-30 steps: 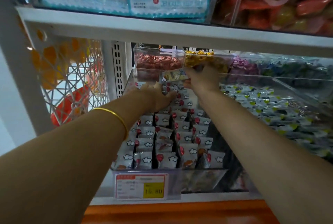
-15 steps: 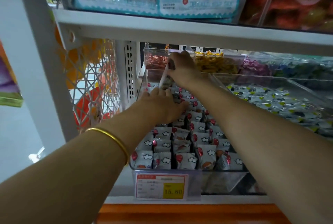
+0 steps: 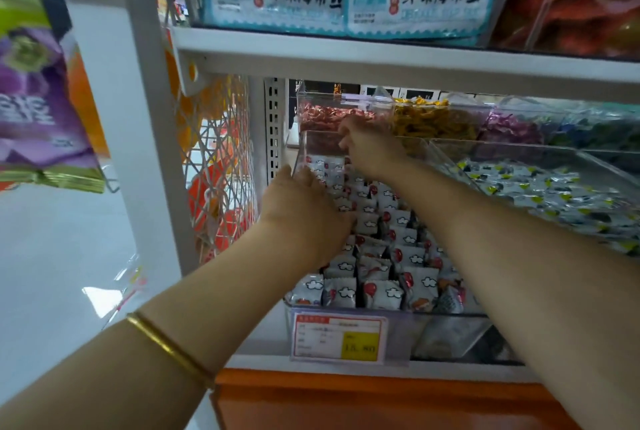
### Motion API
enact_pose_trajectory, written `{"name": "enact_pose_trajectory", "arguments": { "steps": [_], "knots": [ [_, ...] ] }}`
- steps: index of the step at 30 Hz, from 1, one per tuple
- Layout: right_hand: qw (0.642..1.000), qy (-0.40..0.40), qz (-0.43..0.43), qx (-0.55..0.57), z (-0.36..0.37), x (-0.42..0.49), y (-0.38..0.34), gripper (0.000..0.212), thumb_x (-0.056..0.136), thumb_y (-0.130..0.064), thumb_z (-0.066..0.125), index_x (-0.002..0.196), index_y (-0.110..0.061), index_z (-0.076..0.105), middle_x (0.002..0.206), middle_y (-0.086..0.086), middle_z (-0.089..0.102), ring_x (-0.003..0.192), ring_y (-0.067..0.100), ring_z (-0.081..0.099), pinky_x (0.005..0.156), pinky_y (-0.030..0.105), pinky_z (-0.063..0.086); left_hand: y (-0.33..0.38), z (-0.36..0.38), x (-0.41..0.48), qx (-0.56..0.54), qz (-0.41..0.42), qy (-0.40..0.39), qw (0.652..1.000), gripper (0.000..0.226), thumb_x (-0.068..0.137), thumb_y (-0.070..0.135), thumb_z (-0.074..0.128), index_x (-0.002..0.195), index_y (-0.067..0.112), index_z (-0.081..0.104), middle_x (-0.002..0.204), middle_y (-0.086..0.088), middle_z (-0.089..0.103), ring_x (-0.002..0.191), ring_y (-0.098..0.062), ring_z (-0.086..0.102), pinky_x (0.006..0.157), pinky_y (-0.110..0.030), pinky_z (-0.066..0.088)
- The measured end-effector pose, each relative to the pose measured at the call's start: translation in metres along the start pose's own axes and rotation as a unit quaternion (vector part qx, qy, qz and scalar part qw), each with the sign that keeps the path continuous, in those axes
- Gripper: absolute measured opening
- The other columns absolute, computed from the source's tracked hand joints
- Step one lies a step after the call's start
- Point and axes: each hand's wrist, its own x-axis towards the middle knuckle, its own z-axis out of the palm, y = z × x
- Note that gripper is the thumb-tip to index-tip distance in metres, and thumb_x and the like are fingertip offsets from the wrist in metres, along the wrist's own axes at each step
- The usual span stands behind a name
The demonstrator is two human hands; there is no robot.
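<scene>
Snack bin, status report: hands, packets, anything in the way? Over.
Left hand flat on white packets. Right hand at back of clear bin, fingers curled, grip hidden. Shelf edge overhead, nothing else blocking.

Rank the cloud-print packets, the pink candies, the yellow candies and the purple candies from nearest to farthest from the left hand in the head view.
1. cloud-print packets: in the front bin, right under the left hand, touching it.
2. pink candies: back row, just behind the hand.
3. yellow candies: back row, next bin to the right.
4. purple candies: back row, farther right again.
</scene>
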Motion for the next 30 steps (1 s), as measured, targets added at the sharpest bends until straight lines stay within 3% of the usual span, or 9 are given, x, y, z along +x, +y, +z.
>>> {"name": "enact_pose_trajectory", "arguments": {
  "steps": [4,7,12,15,18,22,26,30],
  "knots": [
    [0.987,0.051,0.011,0.151,-0.026,-0.054,-0.006,0.031,0.095,-0.003,0.044,0.125,-0.010,0.048,0.112,0.006,0.064,0.090,0.013,0.058,0.060,0.019,0.038,-0.001,-0.001,-0.012,-0.098,-0.002,0.086,0.991,0.066,0.097,0.049,0.008,0.147,0.009,0.024,0.156,-0.011,0.019,0.145,-0.024,0.006,0.118,-0.042,0.008],
    [0.966,0.079,0.027,0.246,-0.041,-0.115,-0.010,0.021,0.096,-0.009,0.045,0.115,-0.012,0.055,0.096,-0.004,0.063,0.085,0.010,0.060,0.062,0.020,0.043,0.009,0.002,-0.034,-0.173,-0.005,0.152,0.973,0.061,0.097,0.045,0.012,0.146,0.011,0.025,0.156,-0.008,0.018,0.145,-0.021,0.002,0.118,-0.040,0.004],
    [0.974,0.065,0.033,0.216,-0.053,-0.193,-0.017,0.014,0.089,-0.010,0.061,0.093,-0.021,0.066,0.083,-0.016,0.060,0.076,-0.007,0.054,0.067,-0.002,0.039,0.032,0.021,-0.077,-0.218,-0.019,0.174,0.960,0.055,0.098,0.042,0.011,0.148,0.021,0.016,0.158,-0.003,0.007,0.145,-0.018,-0.006,0.115,-0.050,-0.003],
    [0.990,0.036,0.008,0.136,-0.054,-0.210,-0.023,0.015,0.088,-0.018,0.063,0.100,-0.022,0.071,0.090,-0.014,0.063,0.082,0.000,0.050,0.070,0.005,0.036,0.037,0.031,-0.091,-0.219,-0.015,0.147,0.965,0.054,0.097,0.042,0.004,0.149,0.028,0.005,0.159,0.000,-0.002,0.144,-0.016,-0.013,0.113,-0.055,-0.007],
    [0.999,0.032,-0.035,0.009,-0.050,-0.211,-0.031,0.019,0.089,-0.031,0.060,0.104,-0.027,0.070,0.100,-0.010,0.065,0.099,0.016,0.043,0.080,0.031,0.035,0.040,0.040,-0.097,-0.195,-0.016,0.153,0.969,0.058,0.093,0.041,-0.004,0.149,0.028,-0.002,0.159,0.000,-0.003,0.144,-0.016,-0.014,0.114,-0.055,-0.005],
    [0.998,0.034,-0.042,-0.043,-0.044,-0.206,-0.038,0.011,0.088,-0.030,0.061,0.096,-0.026,0.068,0.100,-0.007,0.066,0.103,0.020,0.044,0.085,0.038,0.034,0.042,0.044,-0.096,-0.188,-0.027,0.172,0.966,0.063,0.088,0.040,-0.011,0.149,0.026,-0.002,0.159,0.001,-0.002,0.144,-0.014,-0.014,0.114,-0.053,-0.006],
    [0.998,0.053,-0.022,0.037,-0.044,-0.202,-0.035,0.005,0.088,-0.025,0.061,0.086,-0.021,0.064,0.088,-0.010,0.060,0.093,0.012,0.048,0.082,0.031,0.039,0.043,0.044,-0.096,-0.247,-0.026,0.204,0.947,0.057,0.095,0.040,-0.003,0.149,0.028,0.009,0.159,0.004,0.007,0.144,-0.010,-0.009,0.114,-0.049,-0.008],
    [0.963,0.143,-0.005,0.230,-0.065,-0.206,-0.030,0.008,0.090,-0.013,0.056,0.085,-0.018,0.056,0.079,-0.011,0.053,0.071,-0.002,0.051,0.065,0.012,0.042,0.038,0.033,-0.099,-0.370,-0.031,0.286,0.883,0.052,0.098,0.044,0.018,0.142,0.024,0.037,0.151,0.004,0.032,0.142,-0.010,0.016,0.115,-0.042,-0.002]
  ]
}}
